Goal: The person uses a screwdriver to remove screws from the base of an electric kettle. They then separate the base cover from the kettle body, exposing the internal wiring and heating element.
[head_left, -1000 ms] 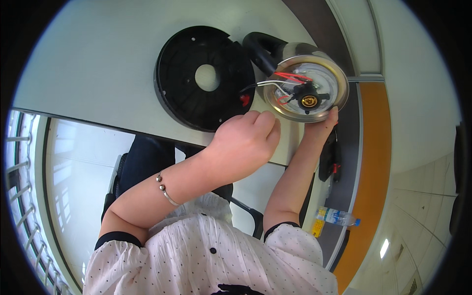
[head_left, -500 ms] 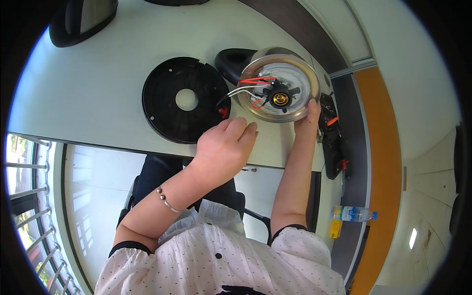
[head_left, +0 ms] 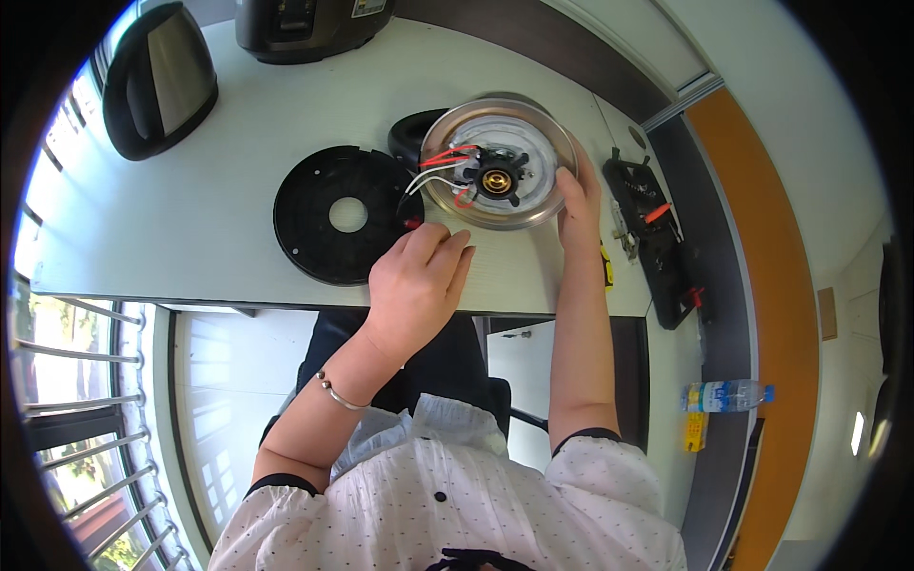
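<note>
An electric kettle (head_left: 539,214) lies tipped on the table, its underside facing up and its black handle (head_left: 411,136) toward the left. Red and white wires run from its round heating plate to a black plastic base cover (head_left: 314,252) with a round central hole. My right hand (head_left: 579,195) grips the kettle's metal rim, thumb on the edge and fingers behind. Beside the cover's right edge my left hand (head_left: 416,284) is closed, near a small red part (head_left: 412,224). Its fingertips, and whatever they may pinch, are hidden.
Another kettle (head_left: 176,81) stands at the far left, beside a dark appliance (head_left: 314,29). Right of my right arm lie an open black tool case (head_left: 657,247) and a yellow item (head_left: 607,266). A plastic bottle (head_left: 728,396) is farther right.
The view has shifted, bringing more of the far kettle and dark appliance into sight. The kettle's underside faces slightly differently. My left hand stays closed by the red part, and my right keeps its grip.
</note>
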A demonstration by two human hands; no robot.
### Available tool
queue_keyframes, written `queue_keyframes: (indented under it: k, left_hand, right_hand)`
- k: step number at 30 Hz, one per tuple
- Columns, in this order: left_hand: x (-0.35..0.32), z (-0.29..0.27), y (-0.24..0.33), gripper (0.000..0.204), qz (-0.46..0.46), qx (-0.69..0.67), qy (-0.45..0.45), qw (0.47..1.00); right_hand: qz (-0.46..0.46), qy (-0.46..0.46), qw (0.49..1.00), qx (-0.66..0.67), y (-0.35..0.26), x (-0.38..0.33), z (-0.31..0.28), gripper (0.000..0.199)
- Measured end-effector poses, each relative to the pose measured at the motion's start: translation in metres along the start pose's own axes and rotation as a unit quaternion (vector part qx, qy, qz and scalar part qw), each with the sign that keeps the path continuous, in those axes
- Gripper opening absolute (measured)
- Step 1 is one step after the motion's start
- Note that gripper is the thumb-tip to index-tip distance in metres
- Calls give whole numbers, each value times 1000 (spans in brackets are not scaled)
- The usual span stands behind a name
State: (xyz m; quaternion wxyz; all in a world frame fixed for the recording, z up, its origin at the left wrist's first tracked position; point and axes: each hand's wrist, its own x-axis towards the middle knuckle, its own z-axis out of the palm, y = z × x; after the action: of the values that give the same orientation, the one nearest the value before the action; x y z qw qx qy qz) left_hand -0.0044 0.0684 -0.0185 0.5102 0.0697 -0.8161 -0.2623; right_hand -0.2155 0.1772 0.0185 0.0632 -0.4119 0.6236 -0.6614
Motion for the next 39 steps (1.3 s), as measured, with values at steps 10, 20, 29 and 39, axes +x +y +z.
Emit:
queue_keyframes:
  k: [10, 20, 29, 39]
  left_hand:
    - [17, -3, 10, 20, 35, 42, 20, 998]
    - [40, 11, 25, 19, 86, 127, 82, 985]
    - [25, 27, 34, 16, 72, 86, 58, 992]
    - [53, 17, 21, 21, 109, 162, 93, 976]
  right_hand:
    - [-23, 55, 997, -54, -11, -8, 16, 68]
    - [-25, 107, 984, -143, -11, -12, 29, 70]
    - [-37, 110, 983, -145, -10, -14, 23, 68]
    - [-61, 107, 981, -148, -2, -10, 24, 65]
